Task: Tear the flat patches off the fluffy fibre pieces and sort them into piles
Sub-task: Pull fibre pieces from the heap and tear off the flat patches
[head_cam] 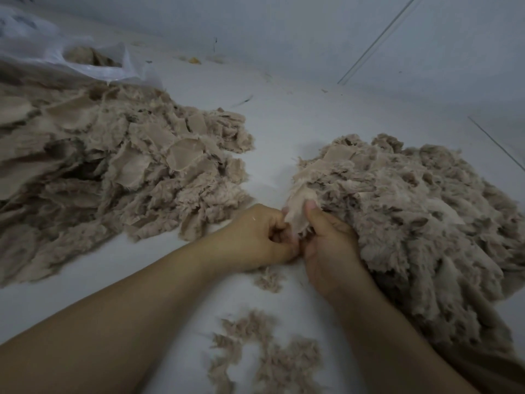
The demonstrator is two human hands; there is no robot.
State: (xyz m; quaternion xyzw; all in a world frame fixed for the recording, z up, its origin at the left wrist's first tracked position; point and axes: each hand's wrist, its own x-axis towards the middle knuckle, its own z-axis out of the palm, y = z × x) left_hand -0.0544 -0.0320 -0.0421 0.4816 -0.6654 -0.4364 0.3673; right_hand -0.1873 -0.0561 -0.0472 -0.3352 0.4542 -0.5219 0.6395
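Note:
Both hands meet at the centre on one beige fibre piece (297,211) with a flat patch on it. My left hand (262,237) pinches its left edge with curled fingers. My right hand (329,240) grips its right side, thumb up on the patch. A big pile of fluffy fibre (420,223) lies right beside my right hand. On the left spreads a wider pile (113,172) of pieces with many flat patches showing.
The white floor (284,123) carries everything. Loose fibre scraps (270,354) lie between my forearms near the bottom. A clear plastic bag (85,61) holding more beige material sits at the far left. A wall (312,32) runs along the back.

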